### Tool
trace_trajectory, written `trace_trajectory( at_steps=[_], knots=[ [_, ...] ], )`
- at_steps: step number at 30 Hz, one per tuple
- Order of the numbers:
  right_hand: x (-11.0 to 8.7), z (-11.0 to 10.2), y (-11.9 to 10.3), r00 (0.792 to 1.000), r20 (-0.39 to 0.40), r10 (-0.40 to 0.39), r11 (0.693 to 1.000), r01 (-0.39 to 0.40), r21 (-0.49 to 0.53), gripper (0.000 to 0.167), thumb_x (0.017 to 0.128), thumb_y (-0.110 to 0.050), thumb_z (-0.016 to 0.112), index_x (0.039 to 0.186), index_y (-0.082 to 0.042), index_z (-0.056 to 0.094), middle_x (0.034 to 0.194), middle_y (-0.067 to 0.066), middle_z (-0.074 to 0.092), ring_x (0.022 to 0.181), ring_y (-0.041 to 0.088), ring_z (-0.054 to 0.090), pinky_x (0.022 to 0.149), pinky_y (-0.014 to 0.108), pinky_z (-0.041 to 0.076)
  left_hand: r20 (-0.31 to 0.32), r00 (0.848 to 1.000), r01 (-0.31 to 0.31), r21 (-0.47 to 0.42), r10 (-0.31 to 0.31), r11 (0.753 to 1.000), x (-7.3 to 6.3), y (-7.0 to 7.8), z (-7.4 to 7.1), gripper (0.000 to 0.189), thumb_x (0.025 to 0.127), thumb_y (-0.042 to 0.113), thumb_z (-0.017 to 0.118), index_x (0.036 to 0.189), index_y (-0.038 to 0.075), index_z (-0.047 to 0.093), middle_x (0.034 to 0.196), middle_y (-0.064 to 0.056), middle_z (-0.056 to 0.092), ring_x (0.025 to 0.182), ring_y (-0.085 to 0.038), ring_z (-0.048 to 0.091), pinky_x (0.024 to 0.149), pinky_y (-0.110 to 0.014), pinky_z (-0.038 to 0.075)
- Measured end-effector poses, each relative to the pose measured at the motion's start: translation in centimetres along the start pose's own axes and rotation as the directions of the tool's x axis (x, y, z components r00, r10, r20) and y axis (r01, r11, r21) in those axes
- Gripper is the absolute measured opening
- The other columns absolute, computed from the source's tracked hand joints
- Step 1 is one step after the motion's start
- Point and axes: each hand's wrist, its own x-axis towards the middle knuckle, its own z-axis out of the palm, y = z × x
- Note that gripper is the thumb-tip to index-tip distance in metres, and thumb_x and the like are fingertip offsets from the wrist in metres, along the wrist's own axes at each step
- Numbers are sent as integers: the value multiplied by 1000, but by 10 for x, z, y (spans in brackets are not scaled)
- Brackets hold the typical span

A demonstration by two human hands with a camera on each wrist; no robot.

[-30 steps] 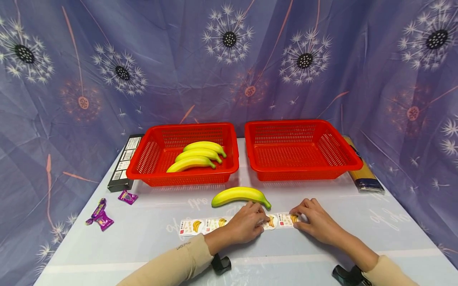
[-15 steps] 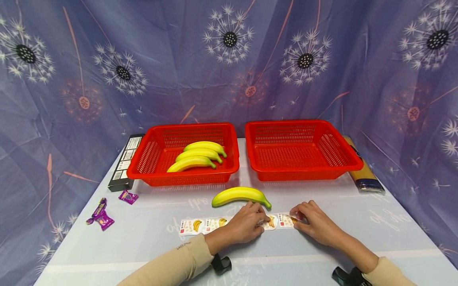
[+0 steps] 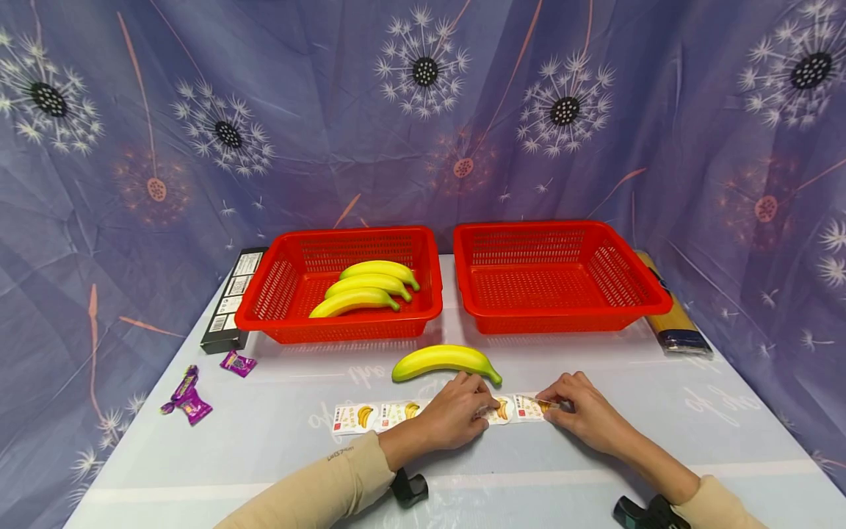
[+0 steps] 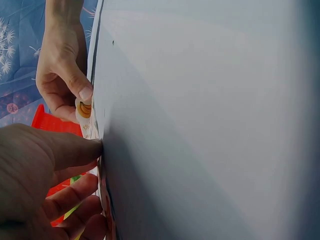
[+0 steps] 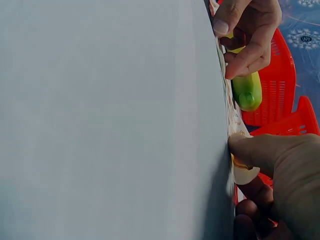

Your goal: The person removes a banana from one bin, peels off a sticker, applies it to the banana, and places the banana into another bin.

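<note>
A strip of white stickers (image 3: pixel 350 419) printed with yellow bananas lies flat along the table. My left hand (image 3: pixel 454 413) rests across its middle, thumb and fingertips pressing it down; part of the strip is hidden beneath. At the right end, my right hand (image 3: pixel 584 415) pinches a round banana sticker between thumb and fingers. In the right wrist view this sticker (image 5: pixel 246 175) stands tilted up, its rim lifted off the backing. A single yellow banana (image 3: pixel 444 360) with green ends lies just behind the strip, its right tip near the left fingertips.
Two red plastic baskets stand at the back; the left basket (image 3: pixel 357 332) holds three bananas (image 3: pixel 370 283), the right basket (image 3: pixel 562 323) none. A black box (image 3: pixel 228 308) and purple-wrapped candies (image 3: pixel 192 404) lie at left. A yellowish packet (image 3: pixel 674 323) sits beside the right basket.
My right hand has shifted slightly right and down, pulling up the end of the strip with the round sticker. The left hand stays where it was.
</note>
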Motion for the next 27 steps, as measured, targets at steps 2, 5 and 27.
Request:
trace_trajectory(
  at_steps=[2, 5, 27],
  knots=[
    [0, 2, 0, 1000, -17, 6, 1000, -6, 7, 28, 69, -6, 78, 89, -24, 70, 82, -16, 57, 79, 1, 39, 66, 18, 35, -1, 1000, 0, 0, 0, 1000, 0, 0, 0, 30, 83, 18, 67, 112, 21, 70, 106, 4, 56, 96, -10, 45, 78, -18, 36],
    [1, 4, 1, 999, -49, 4, 1000, -3, 25, 26, 69, -5, 79, 85, -24, 70, 78, -17, 57, 76, 2, 40, 64, 19, 36, -1, 1000, -1, 0, 1, 1000, 0, 0, 1, 30, 83, 18, 67, 112, 22, 69, 106, 5, 56, 96, -10, 45, 78, -18, 36],
    [-6, -19, -13, 992, -113, -55, 970, 80, 230, 17, 81, -5, 70, 89, -19, 70, 79, -6, 60, 77, 5, 42, 64, 22, 36, 6, 1000, -4, -2, 4, 1000, 0, -2, 1, 29, 83, 19, 67, 111, 22, 70, 105, 5, 57, 95, -10, 45, 78, -18, 36]
  ],
)
